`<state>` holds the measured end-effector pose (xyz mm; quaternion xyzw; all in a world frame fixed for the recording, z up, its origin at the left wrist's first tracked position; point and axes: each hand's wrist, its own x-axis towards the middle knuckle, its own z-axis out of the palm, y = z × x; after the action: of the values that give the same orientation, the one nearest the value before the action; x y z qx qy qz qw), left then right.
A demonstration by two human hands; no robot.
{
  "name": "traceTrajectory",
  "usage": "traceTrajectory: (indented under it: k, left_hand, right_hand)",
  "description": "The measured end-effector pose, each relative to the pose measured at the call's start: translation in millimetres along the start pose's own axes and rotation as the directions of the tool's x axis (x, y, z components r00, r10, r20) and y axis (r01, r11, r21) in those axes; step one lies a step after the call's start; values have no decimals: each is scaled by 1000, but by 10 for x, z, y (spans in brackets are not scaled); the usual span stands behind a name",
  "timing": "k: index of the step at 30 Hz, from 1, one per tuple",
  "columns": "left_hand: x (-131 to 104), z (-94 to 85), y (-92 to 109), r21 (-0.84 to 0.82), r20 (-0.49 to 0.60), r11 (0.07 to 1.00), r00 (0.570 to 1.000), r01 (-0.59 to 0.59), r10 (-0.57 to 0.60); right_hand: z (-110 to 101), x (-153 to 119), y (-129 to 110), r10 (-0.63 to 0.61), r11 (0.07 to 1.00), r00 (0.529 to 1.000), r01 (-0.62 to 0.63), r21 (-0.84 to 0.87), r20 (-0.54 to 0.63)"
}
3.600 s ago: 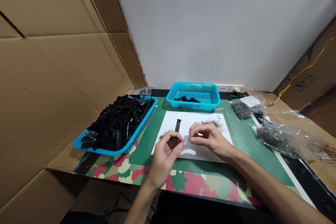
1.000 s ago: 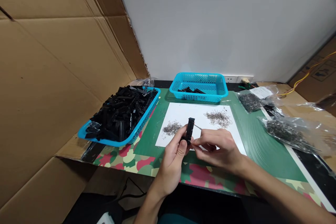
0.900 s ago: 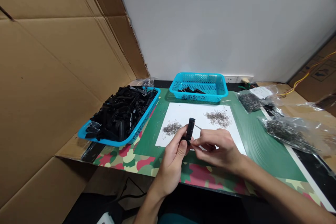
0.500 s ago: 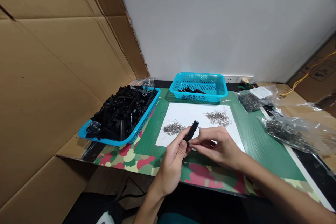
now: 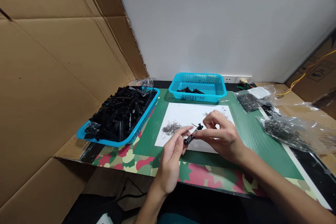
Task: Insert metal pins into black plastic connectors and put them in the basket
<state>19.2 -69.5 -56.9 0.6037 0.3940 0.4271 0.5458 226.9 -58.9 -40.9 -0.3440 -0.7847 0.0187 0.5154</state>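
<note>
A slim black plastic part [image 5: 193,135] is held tilted above the white paper, its far end up and to the right. My left hand [image 5: 172,157] grips its near end between thumb and fingers. My right hand [image 5: 223,136] pinches the same part from the right, one finger curled above it. A thin metal wire piece [image 5: 194,125] sticks out near the part's far end; how it is fixed is hidden. On the white paper [image 5: 189,112] lie a left pile of small wire springs [image 5: 172,128] and a right pile [image 5: 223,112], the latter partly behind my right hand.
A blue basket heaped with black parts [image 5: 123,112] stands at the left. Another blue basket [image 5: 198,97], with a few black parts inside, sits behind the paper. Two clear bags of metal pieces [image 5: 248,101] [image 5: 285,131] lie at the right. Cardboard [image 5: 65,52] walls the left side.
The black part has turned over, showing a slotted side with the wire piece now on its left. My right hand has shifted up the part, covering more of the right pile.
</note>
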Motion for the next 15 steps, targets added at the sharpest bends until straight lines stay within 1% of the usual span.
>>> traceTrajectory:
  k: [2, 3, 4, 6, 8, 11, 15]
  left_hand:
    - [-17, 12, 37, 169, -114, 981, 986, -97, 118]
    - [-25, 15, 46, 251, -145, 958, 973, -139, 179]
    - [-32, 16, 48, 326, -154, 930, 962, -168, 227]
    - [-41, 11, 35, 439, -136, 877, 951, -192, 277]
    - [-45, 3, 11, 497, -123, 844, 946, -202, 299]
    - [-43, -2, -15, 530, -125, 820, 937, -214, 326]
    - [-37, 12, -22, 586, -88, 773, 929, -244, 360]
  right_hand:
    - [-26, -2, 28, 27, 999, 1000, -27, 18, -2]
    - [-36, -9, 46, 42, 998, 999, -42, 36, 4]
    - [-43, -17, 65, 55, 997, 998, -56, 55, 13]
    - [-49, -34, 98, 76, 994, 996, -79, 80, 35]
    - [-47, -49, 124, 91, 991, 994, -97, 97, 67]
    - [-43, -66, 152, 114, 983, 985, -130, 126, 126]
    - [-63, -69, 182, 139, 980, 977, -158, 119, 159]
